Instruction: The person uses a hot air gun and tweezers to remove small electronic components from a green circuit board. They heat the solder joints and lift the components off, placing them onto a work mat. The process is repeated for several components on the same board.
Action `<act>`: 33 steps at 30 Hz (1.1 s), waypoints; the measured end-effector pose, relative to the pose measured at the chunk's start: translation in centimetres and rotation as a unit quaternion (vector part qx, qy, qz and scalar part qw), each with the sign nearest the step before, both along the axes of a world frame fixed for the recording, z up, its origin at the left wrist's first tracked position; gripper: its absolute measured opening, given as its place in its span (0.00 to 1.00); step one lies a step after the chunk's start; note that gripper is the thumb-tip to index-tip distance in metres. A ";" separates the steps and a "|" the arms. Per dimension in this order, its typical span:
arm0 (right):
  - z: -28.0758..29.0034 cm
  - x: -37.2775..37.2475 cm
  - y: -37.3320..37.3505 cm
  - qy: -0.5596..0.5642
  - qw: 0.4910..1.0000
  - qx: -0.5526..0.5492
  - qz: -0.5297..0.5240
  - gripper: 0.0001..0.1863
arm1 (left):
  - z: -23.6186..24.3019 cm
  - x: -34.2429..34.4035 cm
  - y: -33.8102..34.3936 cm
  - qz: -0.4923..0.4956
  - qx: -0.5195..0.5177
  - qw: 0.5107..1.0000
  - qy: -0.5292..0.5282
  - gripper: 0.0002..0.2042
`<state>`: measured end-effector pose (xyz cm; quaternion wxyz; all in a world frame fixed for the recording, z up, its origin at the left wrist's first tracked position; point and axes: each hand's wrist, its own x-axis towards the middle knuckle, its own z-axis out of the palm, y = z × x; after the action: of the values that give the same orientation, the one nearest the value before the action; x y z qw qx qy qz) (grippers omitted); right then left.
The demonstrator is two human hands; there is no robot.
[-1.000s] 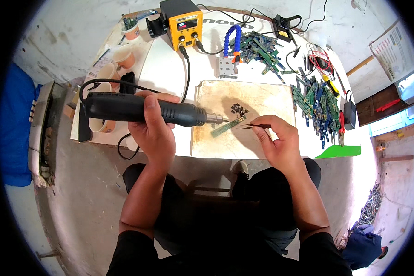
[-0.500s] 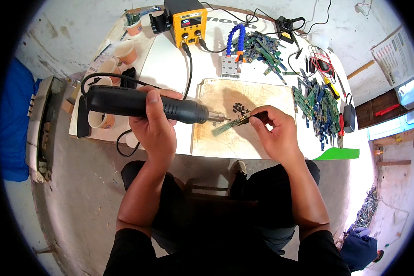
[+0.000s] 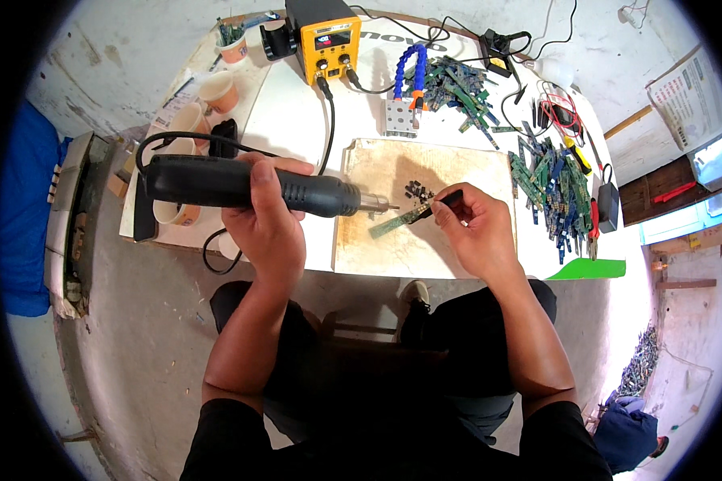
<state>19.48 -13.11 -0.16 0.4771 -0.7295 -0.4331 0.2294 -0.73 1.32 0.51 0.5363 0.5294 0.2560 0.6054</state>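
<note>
Black and chunky, the hot-air gun (image 3: pixel 241 186) sits wrapped in the left hand (image 3: pixel 271 216), fingers curled fully round its body, metal nozzle aimed rightward across the wooden board (image 3: pixel 425 240). Right at the nozzle tip lies a narrow green circuit strip (image 3: pixel 395 223), tilted, one end just beside the nozzle, the other pinched by dark tweezers (image 3: pixel 443 200). The right hand (image 3: pixel 472 232) grips those tweezers between thumb and fingertips, closed tight on them, knuckles resting low over the board. Just above the strip, a small cluster of dark chips (image 3: pixel 417 191) rests on the wood.

Up at the far edge of the white tabletop (image 3: pixel 289 120) stands a yellow boxy station (image 3: pixel 324 38) with a small display and black knobs on its face, a black cable running from it toward the gun. To its left, paper cups (image 3: pixel 217 90) in pale orange, one holding green bits. Right of the station, a blue segmented hose (image 3: pixel 406 70) rises from a square metal block (image 3: pixel 399 117). Heaps of green circuit strips (image 3: pixel 557 180) crowd the right side, and another pile (image 3: pixel 456 84) lies behind the board. A bright green flat sheet (image 3: pixel 590 269) pokes off the tabletop's near right corner. Far right, a pale printed sheet (image 3: pixel 691 94) hangs on the wall, its print too small to make out.
</note>
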 end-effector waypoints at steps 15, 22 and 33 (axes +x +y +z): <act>0.5 -0.2 -0.2 -0.016 0.999 -0.031 0.001 0.09 | 0.3 0.3 0.0 0.031 -0.018 0.999 -0.029 0.12; 0.3 -2.5 -2.9 0.029 0.999 -0.037 -0.005 0.05 | 0.2 0.2 -0.1 0.012 0.000 1.000 -0.014 0.14; 0.4 -2.8 -4.0 0.008 0.998 0.052 -0.026 0.05 | 0.9 0.6 -0.6 -0.003 -0.057 0.995 -0.082 0.08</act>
<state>16.66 -17.11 0.21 0.5238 -0.7130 -0.4213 0.1997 -0.12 0.70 1.39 0.5868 0.4471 0.2441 0.6295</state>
